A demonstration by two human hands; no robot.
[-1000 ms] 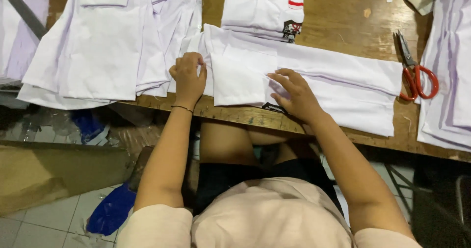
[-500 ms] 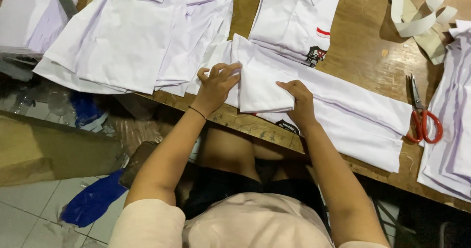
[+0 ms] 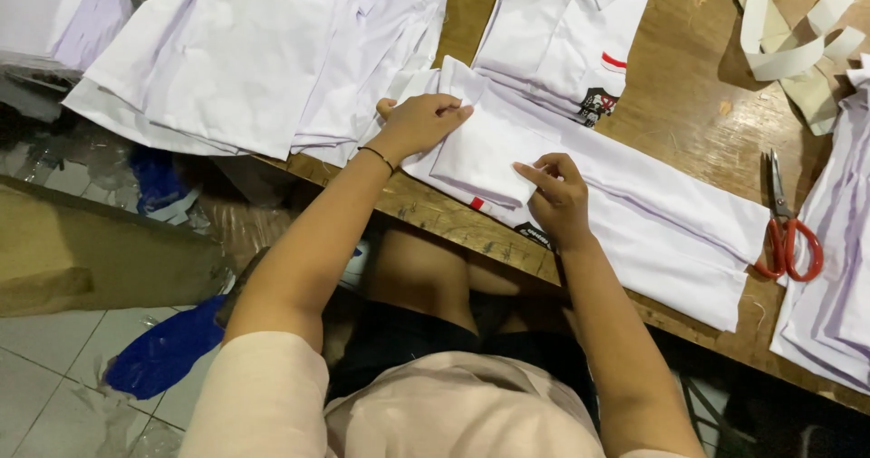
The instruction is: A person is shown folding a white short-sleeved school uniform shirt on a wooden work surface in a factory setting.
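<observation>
Worktop (image 3: 698,77) of worn brown wood, its near edge running aslant above a tiled floor (image 3: 54,367) strewn with blue plastic. Folded white shirt (image 3: 625,200) lies along that near edge, long axis parallel to it, one end toward the scissors (image 3: 787,231). Left hand (image 3: 421,123) presses flat, fingers together, on its folded end; right hand (image 3: 560,200) pinches the fold's corner. Shirt stacks (image 3: 236,50) fill the far left corner.
</observation>
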